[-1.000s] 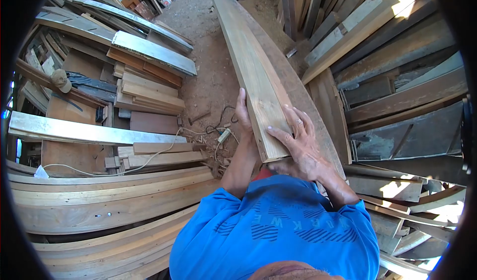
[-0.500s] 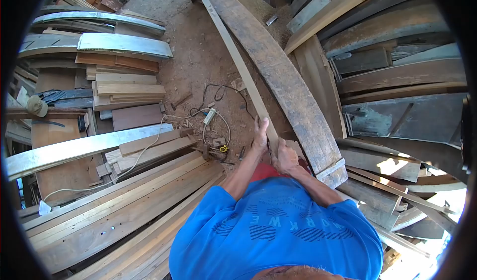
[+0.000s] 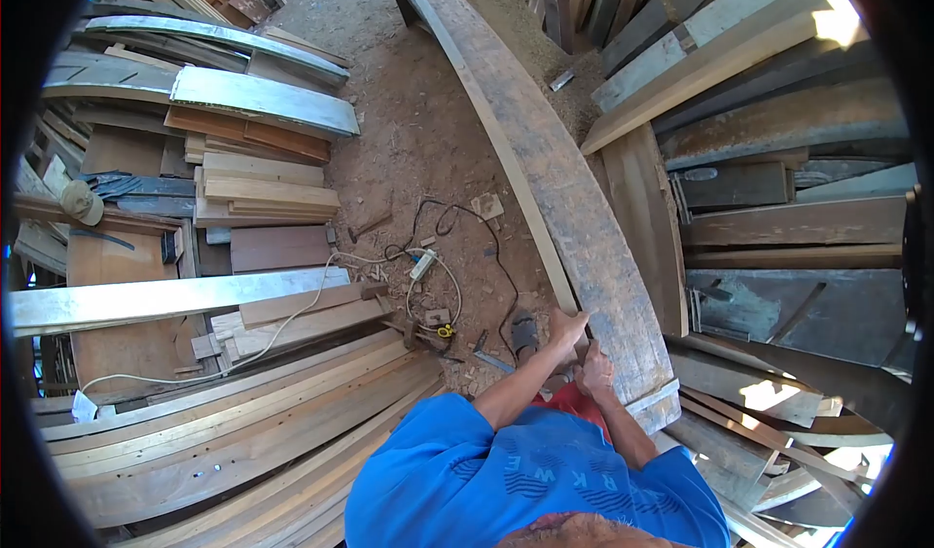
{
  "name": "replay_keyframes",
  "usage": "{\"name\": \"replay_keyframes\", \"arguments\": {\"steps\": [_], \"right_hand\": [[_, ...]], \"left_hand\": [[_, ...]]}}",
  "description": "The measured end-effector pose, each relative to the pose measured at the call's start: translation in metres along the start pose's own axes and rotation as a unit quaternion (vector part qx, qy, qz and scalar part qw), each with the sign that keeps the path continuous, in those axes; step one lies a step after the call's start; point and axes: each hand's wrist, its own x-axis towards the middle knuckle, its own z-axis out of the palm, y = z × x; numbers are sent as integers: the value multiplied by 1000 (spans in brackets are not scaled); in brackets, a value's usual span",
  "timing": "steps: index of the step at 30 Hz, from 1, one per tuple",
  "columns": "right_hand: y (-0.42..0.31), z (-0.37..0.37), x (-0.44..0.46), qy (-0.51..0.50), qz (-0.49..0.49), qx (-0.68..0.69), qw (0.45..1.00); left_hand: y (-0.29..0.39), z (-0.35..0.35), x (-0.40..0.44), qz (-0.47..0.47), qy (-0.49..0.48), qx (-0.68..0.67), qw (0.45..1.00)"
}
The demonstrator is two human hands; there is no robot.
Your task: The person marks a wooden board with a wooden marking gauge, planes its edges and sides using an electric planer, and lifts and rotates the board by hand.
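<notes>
A long, pale wooden board [image 3: 505, 149] stands on its narrow edge along the left side of a worn wooden bench [image 3: 584, 217]. Its near end is between my two hands. My left hand [image 3: 567, 328] is wrapped round the board close to that end. Just below and to the right, my right hand [image 3: 594, 369] is closed at the board's near end, beside the bench edge. The undersides of both hands are hidden. A crosspiece [image 3: 653, 395] lies over the near end of the bench.
On the dirt floor are a power strip [image 3: 422, 264] with cables, a hammer [image 3: 371, 225], a metal square [image 3: 494, 361] and a yellow item [image 3: 446, 331]. Stacked planks [image 3: 272, 198] fill the left side. More boards [image 3: 778, 217] lean and lie at the right.
The board was tilted with its broad face up, then turned onto its edge. It has since moved right, against the bench side. Both hands moved right and down with it.
</notes>
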Motion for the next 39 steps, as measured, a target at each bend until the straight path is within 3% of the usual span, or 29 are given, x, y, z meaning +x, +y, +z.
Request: {"name": "replay_keyframes", "arguments": {"steps": [1,5,8,11,13,16,19,24,26,29,32,37,38,39], "right_hand": [[-4,-2,3,1,27,-3,1000],[6,-6,14,13,16,12,1000],[-10,-39,22,24,16,23,999],[-19,-60,44,58,26,32,997],[-28,-70,69,68,25,15,997],[-38,-74,110,97,14,3,995],[-41,-70,130,99,10,-3,995],[-51,-77,121,121,30,-20,992],[-59,-75,117,126,33,-40,991],[-63,-71,121,145,50,-35,988],[-75,-77,118,136,66,-66,986],[-61,-71,113,156,-37,-1,987],[-53,-61,115,158,52,-9,986],[-50,-64,110,122,64,-3,990]], "left_hand": [[26,-13,-13,5,-35,-22,999],[64,-11,-29,-14,27,20,999],[30,22,10,10,35,-57,998],[46,41,41,88,46,-88,991],[70,46,59,86,132,61,986],[68,47,127,66,43,14,997],[118,18,102,63,48,30,996],[90,33,132,63,-23,10,998],[120,14,104,58,-10,16,998],[123,15,92,153,91,64,982],[124,14,90,195,114,40,973],[163,-21,56,178,72,53,980],[136,-4,85,223,76,49,971],[160,-16,63,157,42,72,984]]}}
